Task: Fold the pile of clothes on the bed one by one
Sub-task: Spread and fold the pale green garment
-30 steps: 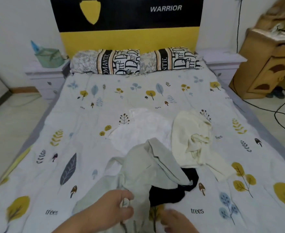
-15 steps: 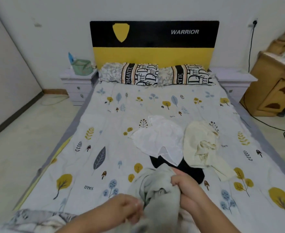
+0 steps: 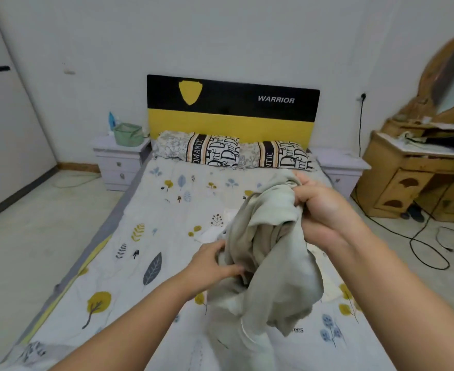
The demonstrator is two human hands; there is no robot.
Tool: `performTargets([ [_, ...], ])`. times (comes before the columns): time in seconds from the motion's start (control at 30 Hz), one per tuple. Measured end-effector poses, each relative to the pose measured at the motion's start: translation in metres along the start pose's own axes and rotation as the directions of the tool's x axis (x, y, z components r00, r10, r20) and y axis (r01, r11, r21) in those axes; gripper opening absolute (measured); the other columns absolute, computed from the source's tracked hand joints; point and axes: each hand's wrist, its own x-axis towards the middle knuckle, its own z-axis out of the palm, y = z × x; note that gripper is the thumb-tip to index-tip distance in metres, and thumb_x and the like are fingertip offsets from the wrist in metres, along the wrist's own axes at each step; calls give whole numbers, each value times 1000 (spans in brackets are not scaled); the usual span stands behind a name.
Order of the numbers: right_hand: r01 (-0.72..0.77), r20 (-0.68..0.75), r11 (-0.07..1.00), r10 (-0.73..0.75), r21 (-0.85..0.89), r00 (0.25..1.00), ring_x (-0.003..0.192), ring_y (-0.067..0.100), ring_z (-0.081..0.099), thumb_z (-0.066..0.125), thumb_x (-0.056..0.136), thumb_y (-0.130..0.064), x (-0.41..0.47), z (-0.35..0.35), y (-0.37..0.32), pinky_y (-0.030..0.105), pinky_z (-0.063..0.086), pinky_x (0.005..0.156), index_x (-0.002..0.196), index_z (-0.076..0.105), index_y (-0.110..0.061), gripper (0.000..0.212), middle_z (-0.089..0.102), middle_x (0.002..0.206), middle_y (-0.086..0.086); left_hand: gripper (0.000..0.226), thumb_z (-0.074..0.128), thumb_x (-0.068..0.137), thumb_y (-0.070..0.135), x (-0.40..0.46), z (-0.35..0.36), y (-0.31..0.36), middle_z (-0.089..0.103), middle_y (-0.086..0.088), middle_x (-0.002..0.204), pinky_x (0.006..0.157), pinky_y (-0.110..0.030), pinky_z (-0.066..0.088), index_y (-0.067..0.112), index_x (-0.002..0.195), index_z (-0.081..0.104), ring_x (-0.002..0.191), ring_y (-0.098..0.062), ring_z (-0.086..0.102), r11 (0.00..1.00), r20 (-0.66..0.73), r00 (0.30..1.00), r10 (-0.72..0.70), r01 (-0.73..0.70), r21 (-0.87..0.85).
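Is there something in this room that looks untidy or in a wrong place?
Yes. Black cables trail in loose loops over the floor beside the wooden dresser, and its top is cluttered. The grey-green garment, held up bunched in both hands, is not yet folded.

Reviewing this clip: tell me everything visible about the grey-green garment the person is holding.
The grey-green garment is a pale, plain, soft-looking woven cloth, bunched and crumpled, not yet folded. It is lifted above the bed, its lower part hanging in loose folds toward the sheet. The right hand grips its top edge, held higher; the left hand holds a lower fold at its left side. What kind of garment it is cannot be told.
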Motion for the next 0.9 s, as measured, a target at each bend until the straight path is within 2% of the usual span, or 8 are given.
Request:
performTargets([
  [0.07,35,-5,999,-36,-19,999,52,21,58,25,64,22,-7,9,-17,23,51,53,74,55,-5,41,59,60,13,22,70,79,17,-2,3,22,70,1,102,84,-28,52,17,100,65,99,-14,63,998,5,998,59,-59,-37],
  [0.13,62,-26,995,-64,-72,998,61,24,58,30,58,18,-14,13,-32,25,52,58,83,55,-3,42,59,71,15,7,58,85,14,-2,2,40,70,-6,95,84,-33,52,12,89,64,96,-20,64,998,-92,994,60,-58,24],
  [0.3,163,-212,930,-241,-329,947,61,21,58,25,70,21,-26,-2,-66,26,51,60,88,59,-5,47,61,69,11,23,41,91,8,-12,-39,85,67,-7,91,75,-31,48,13,89,64,89,-21,60,988,-371,923,102,-139,-73],
  [0.5,23,-377,748,-361,-664,853,67,20,58,38,84,10,-39,-30,-77,30,48,63,89,67,-11,37,64,73,7,16,48,89,13,-22,-94,138,66,-13,89,74,-36,46,8,91,63,80,-22,57,976,-431,877,211,-216,39],
  [0.6,-9,-358,597,-468,-802,808,74,20,57,41,91,2,-42,-32,-80,28,45,62,93,69,-11,30,65,81,7,15,52,90,19,-25,-109,158,59,-2,75,65,-33,41,19,76,55,70,-15,51,960,-448,849,280,-242,140],
  [0.73,-87,-299,362,-587,-928,752,92,37,57,37,88,0,-45,-30,-84,44,49,77,92,65,-14,33,65,95,17,18,53,91,20,-31,-120,173,57,2,69,55,-25,37,19,72,55,62,-9,48,925,-456,814,359,-246,289],
  [0.83,-208,-214,92,-682,-974,700,82,34,54,38,87,-2,-51,-25,-94,35,40,62,81,60,-16,27,60,83,12,13,54,89,17,-34,-129,177,64,-5,78,61,-30,40,12,85,65,71,-17,54,873,-468,787,402,-176,455],
  [0.9,-225,-157,5,-734,-974,660,75,32,51,37,88,-5,-55,-18,-102,33,37,57,79,57,-16,25,58,77,11,16,53,89,18,-36,-135,178,66,-7,83,63,-31,40,14,93,68,76,-21,55,812,-491,752,440,-99,576],
])
